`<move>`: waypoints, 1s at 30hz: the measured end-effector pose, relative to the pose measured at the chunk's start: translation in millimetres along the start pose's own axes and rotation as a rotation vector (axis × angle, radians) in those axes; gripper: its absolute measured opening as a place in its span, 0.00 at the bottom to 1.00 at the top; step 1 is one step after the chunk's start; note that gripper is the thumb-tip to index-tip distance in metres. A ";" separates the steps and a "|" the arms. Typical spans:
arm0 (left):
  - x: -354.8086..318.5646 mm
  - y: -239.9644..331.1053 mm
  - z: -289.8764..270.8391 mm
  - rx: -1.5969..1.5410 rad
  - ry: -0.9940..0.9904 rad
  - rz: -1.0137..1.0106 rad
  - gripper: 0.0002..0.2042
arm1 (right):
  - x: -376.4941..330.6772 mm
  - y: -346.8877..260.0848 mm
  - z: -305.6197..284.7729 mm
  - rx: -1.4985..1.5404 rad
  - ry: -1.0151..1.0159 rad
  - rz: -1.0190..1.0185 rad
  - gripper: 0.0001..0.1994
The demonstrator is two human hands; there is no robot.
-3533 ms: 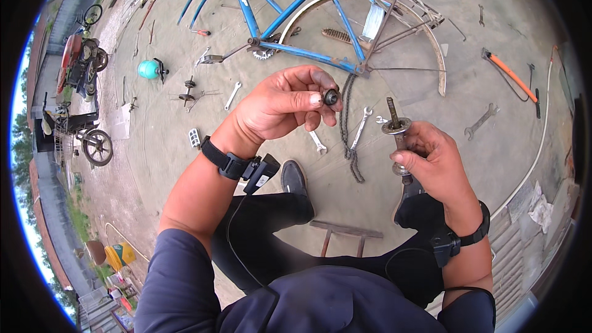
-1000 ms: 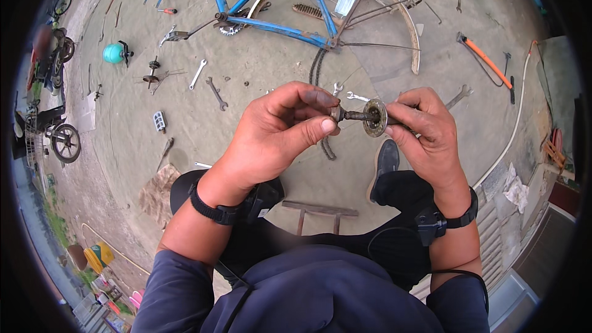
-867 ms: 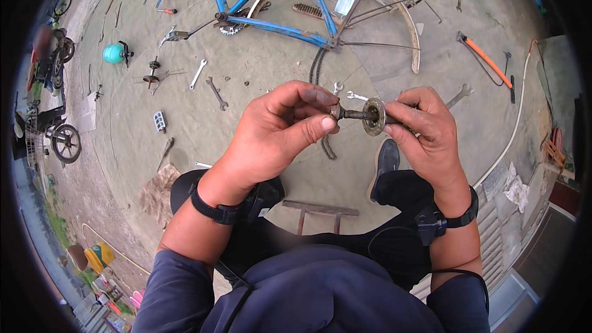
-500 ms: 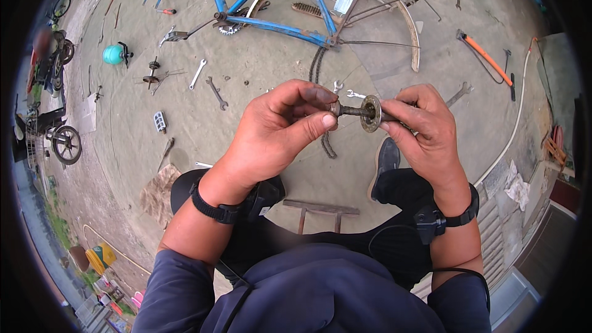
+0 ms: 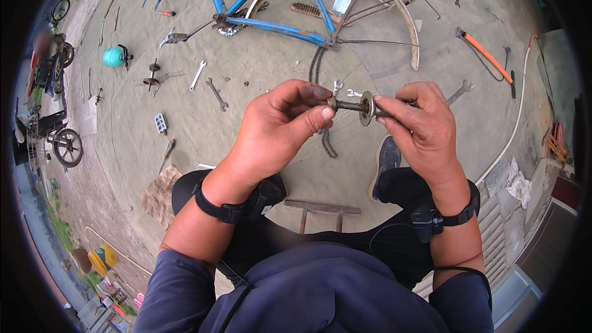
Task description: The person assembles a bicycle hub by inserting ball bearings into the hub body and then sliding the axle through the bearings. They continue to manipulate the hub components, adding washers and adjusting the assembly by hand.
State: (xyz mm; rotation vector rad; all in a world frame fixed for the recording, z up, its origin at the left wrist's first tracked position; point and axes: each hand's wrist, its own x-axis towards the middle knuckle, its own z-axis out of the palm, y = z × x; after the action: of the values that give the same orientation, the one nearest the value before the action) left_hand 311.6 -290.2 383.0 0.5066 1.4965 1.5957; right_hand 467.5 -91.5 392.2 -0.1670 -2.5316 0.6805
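Note:
A greasy metal bicycle hub (image 5: pixel 366 110) is held level between my two hands, above the ground in front of my knees. My left hand (image 5: pixel 269 128) pinches the left end of its axle (image 5: pixel 349 106) between thumb and fingers, where a small nut or cone sits. My right hand (image 5: pixel 425 128) grips the hub body just behind the round flange, with thumb and fingers closed round it. The axle runs from the left fingertips into the flange's opening. My right fingers cover most of the hub's right end.
A blue bicycle frame (image 5: pixel 277 29) lies ahead, with a chain (image 5: pixel 328 146) below it. Around are wrenches (image 5: pixel 217 94), a pedal (image 5: pixel 161 123), a second hub (image 5: pixel 151 74), an orange pump (image 5: pixel 486 57) and a rag (image 5: pixel 159 194). A small bench (image 5: pixel 322 208) stands between my legs.
The hub has tilted, so its flange now shows more edge-on and sits slightly further left. My left fingertips have shifted a little left with the axle end. Both hands keep their hold.

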 end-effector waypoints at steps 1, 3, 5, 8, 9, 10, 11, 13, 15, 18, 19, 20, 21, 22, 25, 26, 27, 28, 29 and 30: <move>0.1 -0.3 0.0 -0.016 0.001 -0.010 0.12 | 0.3 -0.4 0.1 -0.007 0.002 -0.002 0.25; 0.5 0.2 -0.7 -0.018 -0.007 -0.032 0.11 | 0.8 -1.3 -0.1 -0.023 0.007 -0.006 0.25; 1.1 1.5 -2.8 0.011 -0.022 -0.056 0.11 | 0.6 -0.6 1.4 -0.019 0.018 -0.010 0.25; 1.7 0.8 -2.0 -0.004 -0.017 -0.084 0.11 | 0.2 -0.1 2.5 -0.037 0.020 -0.015 0.25; 1.8 1.0 -2.1 0.015 -0.014 -0.092 0.11 | 0.2 -0.1 2.6 -0.047 0.018 -0.017 0.25; 2.1 1.4 -2.0 0.034 -0.012 -0.101 0.10 | -0.2 -0.2 2.3 -0.048 0.017 -0.016 0.25; 2.4 1.6 -2.0 0.053 -0.009 -0.109 0.10 | -0.5 -0.3 2.1 -0.049 0.016 -0.015 0.25; 3.1 0.7 -3.0 0.075 -0.016 -0.116 0.10 | -1.5 0.1 1.9 -0.036 0.003 -0.020 0.24; 3.1 0.5 -4.4 0.091 -0.016 -0.132 0.09 | -3.0 1.4 1.9 -0.009 -0.021 -0.032 0.23; 3.8 0.6 -5.3 0.099 -0.024 -0.156 0.09 | -2.7 0.5 0.6 -0.017 -0.032 -0.029 0.24; 3.7 -0.4 -5.8 0.098 -0.025 -0.153 0.09 | -2.2 -0.1 1.1 -0.025 -0.024 -0.018 0.23; 3.7 -1.3 -6.1 0.098 -0.027 -0.151 0.09 | -1.5 -1.0 2.0 -0.033 -0.017 -0.007 0.23; 3.6 -1.9 -6.2 0.090 -0.027 -0.134 0.09 | -1.1 -1.6 2.6 -0.041 -0.010 0.004 0.23; 3.6 -2.5 -6.1 0.080 -0.030 -0.118 0.09 | -1.2 -1.9 2.7 -0.041 -0.013 0.011 0.23; 3.6 -4.9 -6.3 0.066 -0.034 -0.080 0.10 | -2.5 -2.3 2.0 -0.024 -0.041 0.028 0.22; 3.5 -5.4 -6.3 0.064 -0.034 -0.070 0.10 | -3.4 -2.0 0.6 -0.006 -0.063 0.030 0.22; 3.0 -4.0 -5.8 0.059 -0.032 -0.075 0.10 | -3.8 -1.9 -0.3 0.012 -0.085 0.032 0.23; 2.5 -1.3 -4.6 0.054 -0.031 -0.082 0.10 | -3.8 -2.1 -1.0 0.011 -0.091 0.034 0.23; 2.1 0.2 -3.8 0.049 -0.031 -0.088 0.10 | -3.7 -2.3 -1.7 0.009 -0.097 0.037 0.23; 1.9 -0.2 -3.5 0.053 -0.032 -0.072 0.11 | -3.6 -2.4 -2.1 0.008 -0.102 0.040 0.23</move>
State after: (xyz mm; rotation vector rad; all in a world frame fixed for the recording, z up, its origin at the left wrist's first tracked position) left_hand 307.9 -290.8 381.6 0.5002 1.5198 1.4891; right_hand 471.7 -93.5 393.3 -0.1846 -2.6292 0.7314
